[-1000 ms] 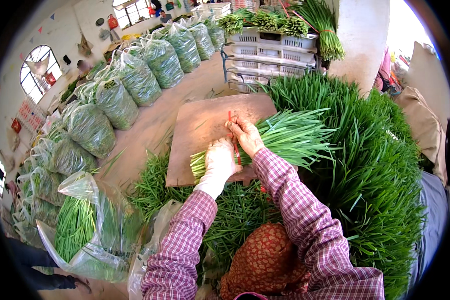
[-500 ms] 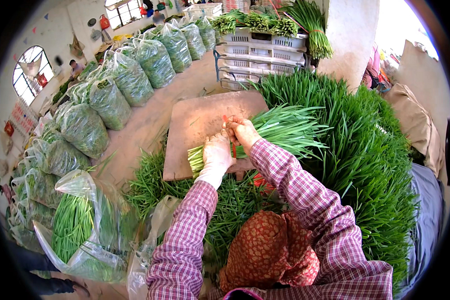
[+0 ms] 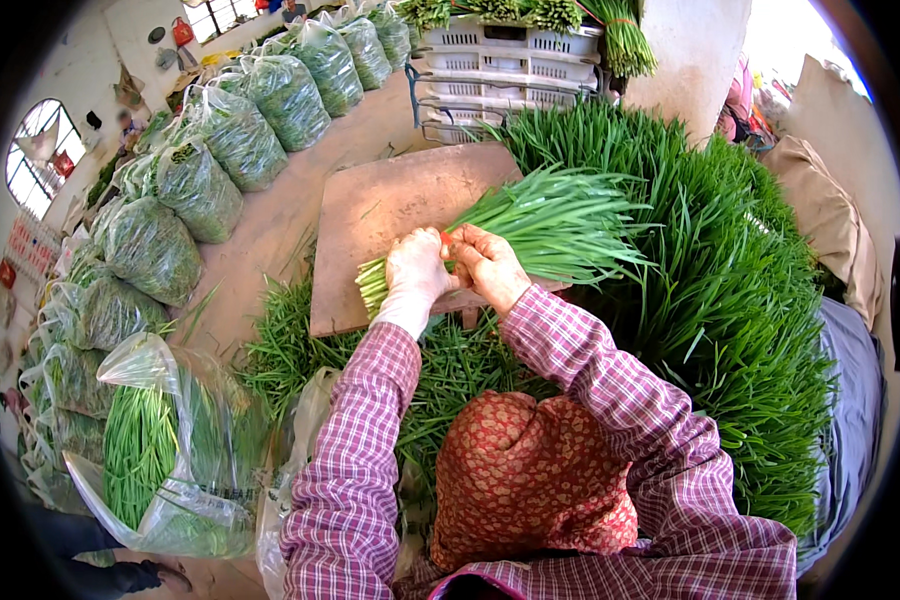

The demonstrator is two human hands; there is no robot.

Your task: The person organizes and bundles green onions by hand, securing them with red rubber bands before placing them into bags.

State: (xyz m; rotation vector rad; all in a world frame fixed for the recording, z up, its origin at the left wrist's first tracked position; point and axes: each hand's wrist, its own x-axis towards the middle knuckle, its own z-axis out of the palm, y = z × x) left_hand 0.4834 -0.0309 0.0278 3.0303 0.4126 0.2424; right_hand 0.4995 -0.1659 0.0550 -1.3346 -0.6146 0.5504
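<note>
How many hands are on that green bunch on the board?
2: the left hand near the pale stem ends, and the right hand beside it, toward the leafy end. No others seem hidden there.

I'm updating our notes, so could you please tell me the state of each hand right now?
Left hand: closed, holding the green bunch down.
Right hand: closed at the red tie; its exact hold is hidden.

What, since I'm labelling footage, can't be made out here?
All in the head view:
Red tie: mostly hidden by left hand and right hand.
Green bunch: middle covered by both hands.
Bundles on the crates: cut off by the top edge.
Dark trousers: wearer cut off by the dark rim.
</note>
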